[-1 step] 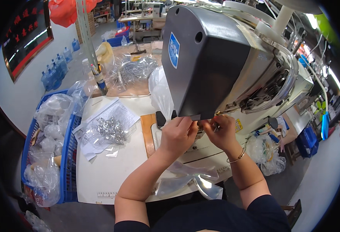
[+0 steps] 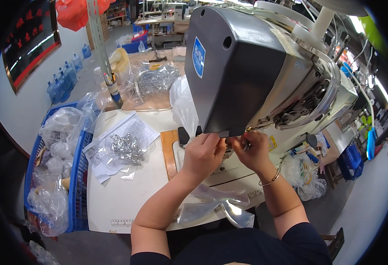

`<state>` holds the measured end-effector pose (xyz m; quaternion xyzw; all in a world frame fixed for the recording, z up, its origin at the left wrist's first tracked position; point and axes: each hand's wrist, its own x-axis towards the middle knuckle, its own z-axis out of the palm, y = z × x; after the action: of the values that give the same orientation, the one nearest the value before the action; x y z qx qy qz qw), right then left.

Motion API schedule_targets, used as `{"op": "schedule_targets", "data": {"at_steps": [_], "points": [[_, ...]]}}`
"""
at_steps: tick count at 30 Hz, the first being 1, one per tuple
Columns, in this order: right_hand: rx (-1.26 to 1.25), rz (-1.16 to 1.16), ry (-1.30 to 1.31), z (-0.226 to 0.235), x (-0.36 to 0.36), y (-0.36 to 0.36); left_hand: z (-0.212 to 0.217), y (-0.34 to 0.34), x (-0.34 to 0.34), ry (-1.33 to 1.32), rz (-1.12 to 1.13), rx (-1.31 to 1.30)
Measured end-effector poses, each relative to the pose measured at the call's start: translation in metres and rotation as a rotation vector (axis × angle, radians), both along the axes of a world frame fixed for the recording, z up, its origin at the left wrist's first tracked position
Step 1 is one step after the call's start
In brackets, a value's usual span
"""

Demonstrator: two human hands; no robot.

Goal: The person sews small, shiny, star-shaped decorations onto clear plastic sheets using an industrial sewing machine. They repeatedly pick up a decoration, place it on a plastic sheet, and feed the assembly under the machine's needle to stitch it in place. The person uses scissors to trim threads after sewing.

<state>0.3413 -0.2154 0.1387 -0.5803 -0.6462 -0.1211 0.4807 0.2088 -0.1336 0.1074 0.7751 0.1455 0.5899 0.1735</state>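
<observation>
My left hand (image 2: 204, 153) is closed, its fingertips under the dark front cover of an industrial sewing machine (image 2: 236, 70). Just to its right, my right hand (image 2: 254, 152) is also closed, thumb and fingers pinched close to the needle area. What either hand holds is hidden by the fingers and the machine head. A clear plastic sheet (image 2: 183, 104) hangs down behind my left hand, beside a black clamp-like part (image 2: 183, 136). Between my forearms, curved clear plastic pieces (image 2: 213, 210) lie over the table's front edge.
On the white table (image 2: 114, 194), small shiny metal parts (image 2: 127, 148) sit in a heap on papers (image 2: 97, 154). A blue basket (image 2: 77, 185) of clear plastic stands at left. Bundled clear plastic (image 2: 152, 81) lies beyond. Another plastic bundle (image 2: 304, 174) is at right.
</observation>
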Motion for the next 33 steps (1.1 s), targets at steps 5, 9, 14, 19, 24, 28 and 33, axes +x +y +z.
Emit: {"op": "schedule_targets", "data": {"at_steps": [5, 9, 14, 19, 24, 28, 33], "points": [[-0.035, -0.024, 0.004, 0.002, -0.002, 0.0, 0.0, -0.001, 0.0, -0.011, 0.003, 0.007], [-0.058, -0.032, -0.015, -0.001, 0.001, 0.0, -0.001, -0.001, 0.001, -0.009, -0.002, -0.004], [-0.044, -0.139, 0.017, -0.009, 0.004, -0.002, 0.001, -0.001, 0.002, -0.02, 0.007, 0.002], [-0.038, -0.131, 0.183, -0.015, -0.001, -0.008, 0.002, -0.002, 0.001, -0.016, 0.016, 0.006], [-0.02, -0.069, 0.215, -0.017, 0.0, -0.008, 0.002, -0.001, 0.002, -0.023, 0.019, 0.013], [-0.009, -0.072, 0.195, -0.019, 0.001, -0.009, 0.0, -0.001, 0.002, -0.017, 0.022, 0.018], [0.024, -0.067, 0.163, -0.019, 0.001, -0.009, 0.0, -0.001, 0.003, -0.021, 0.012, 0.006]]}}
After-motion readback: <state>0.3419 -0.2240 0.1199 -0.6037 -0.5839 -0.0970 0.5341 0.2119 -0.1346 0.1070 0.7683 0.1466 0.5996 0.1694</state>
